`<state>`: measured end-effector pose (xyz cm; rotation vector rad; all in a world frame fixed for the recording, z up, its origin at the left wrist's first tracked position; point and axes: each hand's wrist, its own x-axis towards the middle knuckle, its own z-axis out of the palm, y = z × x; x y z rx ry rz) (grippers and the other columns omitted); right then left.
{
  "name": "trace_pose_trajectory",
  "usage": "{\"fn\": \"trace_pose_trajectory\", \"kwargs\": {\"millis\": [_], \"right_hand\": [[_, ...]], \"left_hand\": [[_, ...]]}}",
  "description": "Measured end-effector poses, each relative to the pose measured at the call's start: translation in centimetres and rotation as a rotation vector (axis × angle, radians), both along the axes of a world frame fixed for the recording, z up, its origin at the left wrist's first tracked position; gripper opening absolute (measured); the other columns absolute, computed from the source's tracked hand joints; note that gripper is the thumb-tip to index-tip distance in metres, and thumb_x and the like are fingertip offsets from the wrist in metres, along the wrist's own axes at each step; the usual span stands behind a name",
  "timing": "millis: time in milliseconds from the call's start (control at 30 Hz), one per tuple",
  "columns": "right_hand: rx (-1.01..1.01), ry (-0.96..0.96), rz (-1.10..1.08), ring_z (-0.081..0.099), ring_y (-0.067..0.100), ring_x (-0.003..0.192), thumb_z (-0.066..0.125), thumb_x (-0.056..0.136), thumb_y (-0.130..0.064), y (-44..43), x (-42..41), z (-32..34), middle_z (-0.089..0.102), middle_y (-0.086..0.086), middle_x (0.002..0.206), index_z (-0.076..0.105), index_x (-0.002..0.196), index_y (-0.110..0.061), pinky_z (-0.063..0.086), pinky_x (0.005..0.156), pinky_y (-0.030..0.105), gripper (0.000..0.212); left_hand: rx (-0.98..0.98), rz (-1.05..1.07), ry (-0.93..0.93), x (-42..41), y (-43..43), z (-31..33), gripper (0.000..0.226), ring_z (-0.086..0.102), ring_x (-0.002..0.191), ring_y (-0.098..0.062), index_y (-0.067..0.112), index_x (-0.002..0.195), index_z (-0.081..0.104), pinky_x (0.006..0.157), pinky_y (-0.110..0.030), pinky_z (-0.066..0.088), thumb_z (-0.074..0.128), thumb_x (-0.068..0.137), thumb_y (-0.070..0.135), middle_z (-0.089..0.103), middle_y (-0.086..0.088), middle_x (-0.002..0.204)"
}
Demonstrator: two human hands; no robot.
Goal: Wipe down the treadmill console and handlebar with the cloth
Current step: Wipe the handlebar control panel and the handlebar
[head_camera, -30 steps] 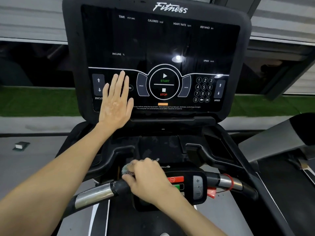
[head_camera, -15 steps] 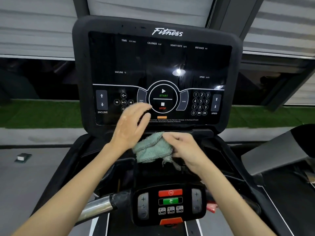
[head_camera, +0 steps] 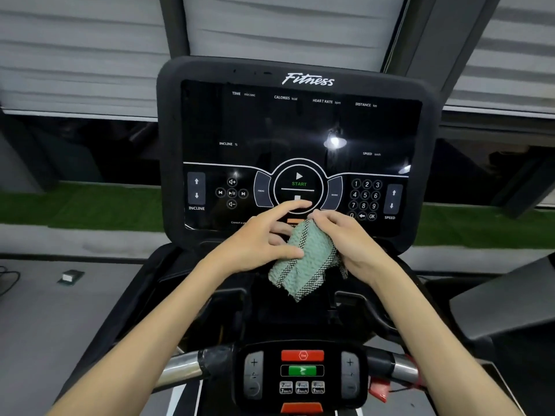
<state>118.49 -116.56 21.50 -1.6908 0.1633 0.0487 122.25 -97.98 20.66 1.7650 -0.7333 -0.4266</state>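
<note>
The black treadmill console (head_camera: 297, 127) fills the upper middle, its dark screen showing START, a keypad and arrow buttons. A green cloth (head_camera: 303, 262) with checked edging hangs in front of the console's lower edge. My left hand (head_camera: 258, 238) holds its left side, thumb on top and fingers behind. My right hand (head_camera: 348, 241) pinches its upper right part. Below runs the handlebar (head_camera: 186, 367), chrome and black, with a button panel (head_camera: 301, 373) at its centre.
A red safety clip (head_camera: 380, 388) hangs at the right of the handlebar. A neighbouring machine's grey arm (head_camera: 504, 301) lies at the right. Grey floor with a small box (head_camera: 70, 276) and a cable lies at the left. Window blinds are behind the console.
My left hand left the console screen and came to the cloth. My right hand lifted the cloth off the handlebar up to the console's lower edge. Both hands now hold it.
</note>
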Motion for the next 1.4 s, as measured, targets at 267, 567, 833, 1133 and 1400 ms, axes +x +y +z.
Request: {"fn": "trace_pose_trajectory", "kwargs": {"millis": [267,567,833,1133,1400], "right_hand": [[0.136,0.061,0.257,0.068,0.029,0.101,0.081,0.065,-0.020,-0.8,0.5,-0.9,0.071,0.017,0.106,0.046,0.131,-0.021,0.051,0.095,0.042,0.075],[-0.277,-0.213,0.498,0.057,0.009,0.115,0.083,0.063,-0.046,1.1,2.5,-3.0,0.060,-0.007,0.123,0.056,0.125,-0.039,0.046,0.102,0.040,0.067],[-0.063,-0.013,0.621,0.068,0.020,0.090,0.062,0.093,-0.018,5.4,1.9,-4.2,0.073,0.010,0.100,0.067,0.110,-0.010,0.055,0.079,0.033,0.020],[0.098,0.066,0.541,0.069,0.013,0.097,0.054,0.097,-0.026,8.5,-1.6,-3.2,0.073,0.004,0.107,0.068,0.115,-0.012,0.051,0.078,0.021,0.027],[0.383,0.102,0.315,0.066,0.026,0.106,0.061,0.091,-0.008,15.8,-6.3,-5.3,0.069,0.012,0.115,0.061,0.121,-0.009,0.053,0.092,0.040,0.031]], "left_hand": [[0.042,0.225,-0.035,-0.8,0.9,-0.4,0.027,0.068,0.102,-0.013,0.029,0.110,0.068,0.087,-0.027,0.057,0.072,0.088,0.015,0.069,0.008,0.109],[0.052,0.429,0.084,-2.1,2.9,0.2,0.061,0.072,0.091,-0.012,0.017,0.130,0.059,0.082,-0.027,0.058,0.082,0.075,0.004,0.070,0.000,0.108],[0.443,0.534,-0.160,-4.5,6.9,-0.9,0.034,0.059,0.061,0.004,0.029,0.116,0.067,0.070,-0.014,0.052,0.076,0.084,0.032,0.062,0.014,0.086],[0.218,0.386,0.037,-4.9,10.4,-2.7,0.006,0.069,0.099,-0.009,0.026,0.095,0.071,0.096,-0.036,0.051,0.067,0.092,0.030,0.074,0.005,0.100],[0.157,0.461,-0.114,-7.4,16.1,-5.3,0.024,0.068,0.097,-0.003,0.019,0.117,0.069,0.088,-0.023,0.054,0.065,0.094,0.024,0.074,0.006,0.105]]}}
